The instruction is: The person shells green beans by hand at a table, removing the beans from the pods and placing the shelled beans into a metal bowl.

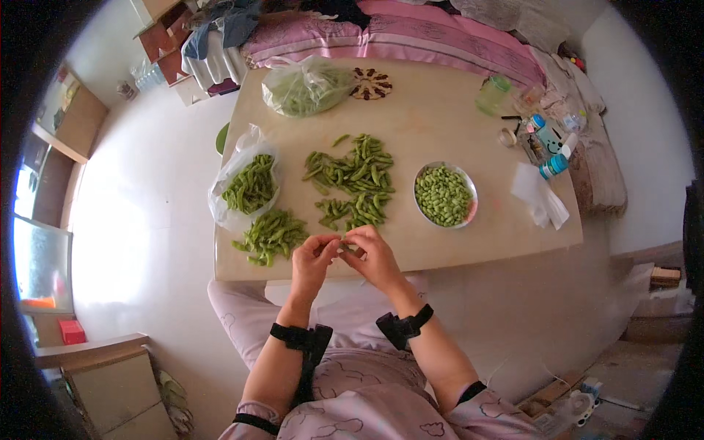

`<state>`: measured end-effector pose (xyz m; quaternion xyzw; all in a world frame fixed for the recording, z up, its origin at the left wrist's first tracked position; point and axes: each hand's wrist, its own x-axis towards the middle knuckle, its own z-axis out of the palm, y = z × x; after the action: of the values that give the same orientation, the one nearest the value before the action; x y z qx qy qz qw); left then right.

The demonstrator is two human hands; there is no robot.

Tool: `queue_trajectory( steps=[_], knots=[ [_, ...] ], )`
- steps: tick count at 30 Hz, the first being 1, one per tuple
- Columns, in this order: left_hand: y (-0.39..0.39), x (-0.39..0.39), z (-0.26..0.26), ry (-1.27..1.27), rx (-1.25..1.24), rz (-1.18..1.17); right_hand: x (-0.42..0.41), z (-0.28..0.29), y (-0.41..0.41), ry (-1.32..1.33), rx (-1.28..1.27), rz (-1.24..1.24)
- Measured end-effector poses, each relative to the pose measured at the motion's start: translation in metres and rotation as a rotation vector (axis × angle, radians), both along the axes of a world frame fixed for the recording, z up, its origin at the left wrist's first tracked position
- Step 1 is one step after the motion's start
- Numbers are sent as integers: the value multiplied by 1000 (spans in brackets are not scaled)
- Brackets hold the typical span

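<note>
Above the table's near edge my left hand and my right hand meet at the fingertips. Pinched between them is a green soybean pod, mostly covered by the fingers. Just beyond the hands lies a loose heap of green pods in the middle of the table. Another green heap, of pods or shells, sits left of my left hand. Behind that heap, an open white plastic bag holds more of them. To the right, a white bowl is filled with shelled green beans.
A tied clear plastic bag of green pods and a patterned trivet lie at the table's far side. On the right are a green cup, blue-capped bottles, a tape roll and white tissue. A pink-covered seat borders the back.
</note>
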<state>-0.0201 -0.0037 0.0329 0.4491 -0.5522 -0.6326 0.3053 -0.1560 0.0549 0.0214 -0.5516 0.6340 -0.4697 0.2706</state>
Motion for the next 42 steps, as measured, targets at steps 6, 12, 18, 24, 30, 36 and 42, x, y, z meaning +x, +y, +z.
queue_trajectory(
  steps=[6,12,18,24,30,36,42],
  knots=[
    [1,0,4,104,128,17,-14,11,3,-14,203,21],
    [3,3,2,259,311,69,-12,4,8,-360,235,81],
    [1,3,-1,265,296,4,2,14,15,-462,138,-38],
    [3,-7,4,428,471,-20,-2,9,18,-198,3,-133],
    [3,-10,0,445,520,-30,-4,3,18,-489,118,-123],
    [-3,-8,-6,406,518,-1,-7,5,9,-257,103,-62],
    [-12,-10,-12,364,406,-118,-15,2,4,-245,124,-46]
  ],
)
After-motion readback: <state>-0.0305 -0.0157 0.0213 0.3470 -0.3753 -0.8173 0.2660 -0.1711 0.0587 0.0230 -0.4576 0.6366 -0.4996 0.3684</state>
